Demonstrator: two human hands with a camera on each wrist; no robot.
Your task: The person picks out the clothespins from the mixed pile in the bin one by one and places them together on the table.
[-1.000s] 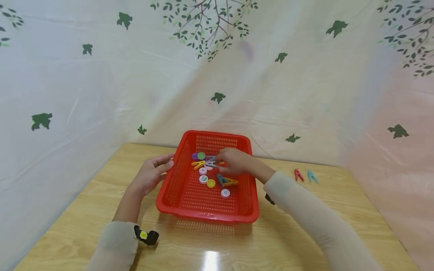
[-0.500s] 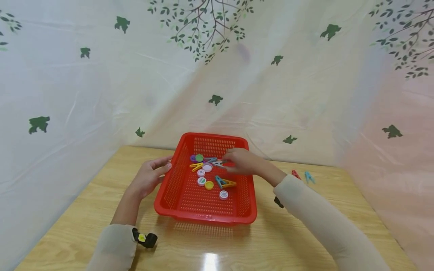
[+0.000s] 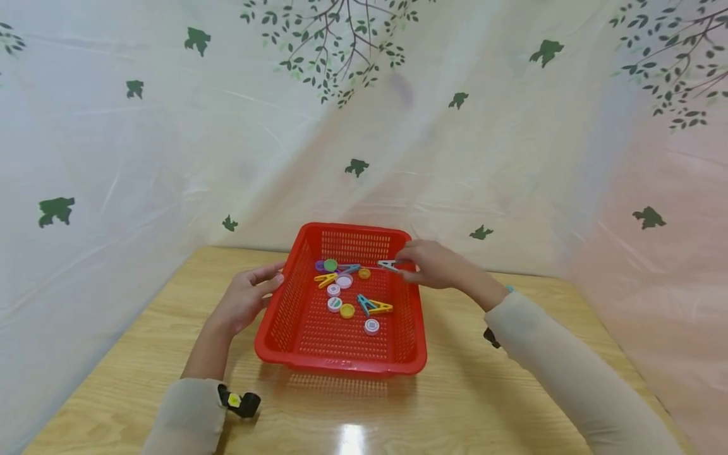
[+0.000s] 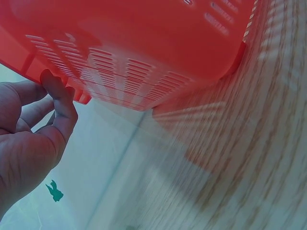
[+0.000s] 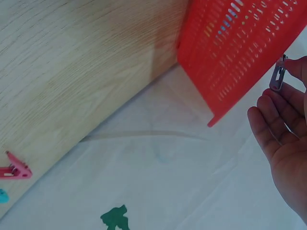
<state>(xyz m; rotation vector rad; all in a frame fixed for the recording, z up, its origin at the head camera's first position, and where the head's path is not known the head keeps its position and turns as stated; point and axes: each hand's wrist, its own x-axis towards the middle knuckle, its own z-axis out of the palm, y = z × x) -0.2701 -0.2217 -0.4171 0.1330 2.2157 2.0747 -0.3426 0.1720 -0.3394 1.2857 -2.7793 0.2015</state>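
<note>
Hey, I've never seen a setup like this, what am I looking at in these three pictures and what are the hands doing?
There is no machine here: a person works with two bare hands and wears three cameras. The wide picture comes from a camera on the head, looking down at a wooden table. The other two come from cameras on each wrist, so they show close, tilted views.

On the table stands a red plastic basket holding bottle caps and coloured clothespins. The left hand touches the basket's left wall. The right hand pinches a grey clothespin above the basket's far right corner; the right wrist view shows that grip up close. A pink clothespin lies on the table off to the right.
</note>
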